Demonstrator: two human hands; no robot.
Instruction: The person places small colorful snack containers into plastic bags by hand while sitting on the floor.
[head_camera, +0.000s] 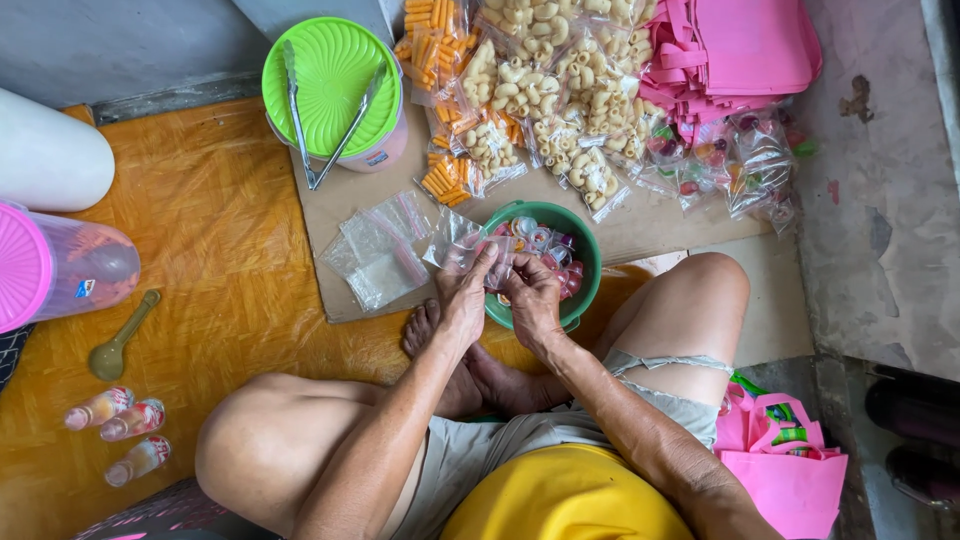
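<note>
Both hands meet over the near-left rim of the green bowl (586, 262) on the floor. The left hand (462, 300) pinches a clear bag (458, 240) whose mouth faces the right hand (530, 300), fingers closed beside it.

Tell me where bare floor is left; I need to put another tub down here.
Bare orange mat lies between the lime-green lidded tub, the pink-lidded clear jar and the tan plastic spoon. Crowded: the brown cardboard sheet, heaped with clear snack bags, and around the green bowl by both hands.
</note>
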